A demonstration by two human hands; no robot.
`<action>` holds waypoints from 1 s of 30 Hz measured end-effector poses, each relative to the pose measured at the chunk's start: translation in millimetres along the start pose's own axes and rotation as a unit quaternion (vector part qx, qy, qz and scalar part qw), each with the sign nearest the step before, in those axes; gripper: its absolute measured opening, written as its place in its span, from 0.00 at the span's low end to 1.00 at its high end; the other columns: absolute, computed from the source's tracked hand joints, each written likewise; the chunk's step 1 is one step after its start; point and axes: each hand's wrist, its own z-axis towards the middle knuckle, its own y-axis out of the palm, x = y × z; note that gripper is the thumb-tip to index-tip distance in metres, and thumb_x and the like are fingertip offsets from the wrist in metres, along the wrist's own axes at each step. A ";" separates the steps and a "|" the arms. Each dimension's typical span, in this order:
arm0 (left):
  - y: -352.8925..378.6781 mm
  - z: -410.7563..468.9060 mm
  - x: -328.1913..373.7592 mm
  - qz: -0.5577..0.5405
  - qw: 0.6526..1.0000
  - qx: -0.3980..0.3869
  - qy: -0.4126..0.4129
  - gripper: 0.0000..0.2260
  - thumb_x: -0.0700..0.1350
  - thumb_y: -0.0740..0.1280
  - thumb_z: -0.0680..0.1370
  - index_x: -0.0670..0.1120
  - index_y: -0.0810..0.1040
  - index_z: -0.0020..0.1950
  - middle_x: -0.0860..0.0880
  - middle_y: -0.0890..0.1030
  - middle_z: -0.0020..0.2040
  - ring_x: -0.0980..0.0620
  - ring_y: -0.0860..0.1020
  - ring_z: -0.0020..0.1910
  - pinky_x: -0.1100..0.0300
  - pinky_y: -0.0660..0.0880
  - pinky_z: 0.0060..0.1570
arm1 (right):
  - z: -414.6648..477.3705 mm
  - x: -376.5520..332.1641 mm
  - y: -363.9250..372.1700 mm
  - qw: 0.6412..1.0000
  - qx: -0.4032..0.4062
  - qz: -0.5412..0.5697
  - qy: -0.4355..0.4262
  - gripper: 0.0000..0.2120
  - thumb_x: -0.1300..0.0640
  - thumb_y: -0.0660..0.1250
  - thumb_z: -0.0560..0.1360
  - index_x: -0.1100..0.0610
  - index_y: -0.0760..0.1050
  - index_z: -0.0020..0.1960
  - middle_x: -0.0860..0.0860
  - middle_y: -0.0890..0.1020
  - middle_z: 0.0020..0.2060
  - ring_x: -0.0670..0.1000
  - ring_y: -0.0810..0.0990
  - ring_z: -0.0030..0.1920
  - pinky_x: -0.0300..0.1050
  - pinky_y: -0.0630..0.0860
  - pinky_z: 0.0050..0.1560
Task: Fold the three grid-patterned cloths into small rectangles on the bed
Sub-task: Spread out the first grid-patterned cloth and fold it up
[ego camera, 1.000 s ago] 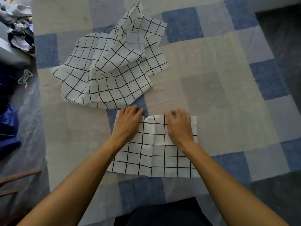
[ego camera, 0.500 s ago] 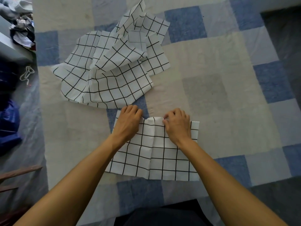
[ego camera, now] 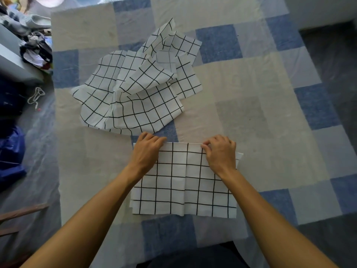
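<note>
The half-folded cloth [ego camera: 183, 180] is being worked on the bed [ego camera: 260, 117], just in front of the person; a heap of grid cloths [ego camera: 135, 97] is lying just beyond it. Its far edge is being pinched by the right hand [ego camera: 220, 153], fingers curled. The left hand [ego camera: 146, 153] is being held bent-fingered over the far left corner; gripping or pressing cannot be told. Judging by this, the next fold is being readied: both corners are best being lifted level, grid lines being matched, with the 1 stray layer at the right being squared first.
</note>
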 end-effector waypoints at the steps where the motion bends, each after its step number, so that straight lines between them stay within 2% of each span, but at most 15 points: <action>1: -0.6 0.2 -0.7 0.002 1.000 0.000 0.001 0.13 0.34 0.71 0.71 0.43 0.80 0.55 0.45 0.83 0.45 0.46 0.79 0.44 0.52 0.69 0.51 | 0.6 0.6 -1.1 1.000 0.008 0.000 -0.001 0.07 0.50 0.65 0.76 0.52 0.80 0.45 0.49 0.79 0.45 0.52 0.74 0.49 0.48 0.63 0.55; 6: -5.3 9.8 6.8 -0.021 1.000 0.015 -0.009 0.04 0.39 0.66 0.76 0.43 0.79 0.49 0.45 0.81 0.41 0.45 0.78 0.41 0.52 0.69 0.49 | 5.0 -7.2 -5.3 1.000 0.028 0.004 -0.009 0.07 0.52 0.65 0.76 0.54 0.79 0.46 0.51 0.80 0.44 0.54 0.74 0.49 0.50 0.65 0.55; 15: -12.3 23.0 19.8 -0.044 0.998 0.044 0.026 0.02 0.40 0.67 0.76 0.43 0.77 0.44 0.45 0.79 0.39 0.47 0.75 0.38 0.54 0.70 0.44 | 16.1 -25.9 1.1 0.997 0.022 -0.011 -0.071 0.10 0.50 0.65 0.75 0.51 0.78 0.54 0.50 0.78 0.51 0.53 0.74 0.54 0.52 0.64 0.60; 19: -11.6 23.0 22.1 -0.039 0.998 0.038 0.041 0.03 0.43 0.67 0.76 0.45 0.77 0.47 0.46 0.79 0.40 0.47 0.75 0.40 0.54 0.70 0.46 | 19.6 -42.6 7.0 0.993 0.008 0.001 -0.120 0.07 0.52 0.64 0.77 0.52 0.79 0.50 0.51 0.79 0.49 0.54 0.74 0.56 0.58 0.61 0.65; 23: -9.7 24.7 25.2 -0.029 0.998 0.029 0.039 0.04 0.44 0.68 0.75 0.45 0.79 0.47 0.46 0.81 0.42 0.47 0.77 0.42 0.52 0.71 0.50 | 17.3 -49.5 8.6 0.991 -0.006 0.003 -0.130 0.08 0.52 0.63 0.77 0.52 0.79 0.49 0.51 0.80 0.49 0.54 0.74 0.58 0.58 0.58 0.67; 30: -13.2 22.4 21.4 -0.036 0.999 0.024 0.016 0.01 0.41 0.69 0.74 0.45 0.80 0.44 0.47 0.81 0.40 0.47 0.77 0.41 0.52 0.70 0.52 | 17.4 -24.7 0.4 0.995 0.016 0.000 -0.096 0.05 0.52 0.68 0.75 0.52 0.81 0.44 0.50 0.80 0.44 0.54 0.76 0.51 0.58 0.63 0.64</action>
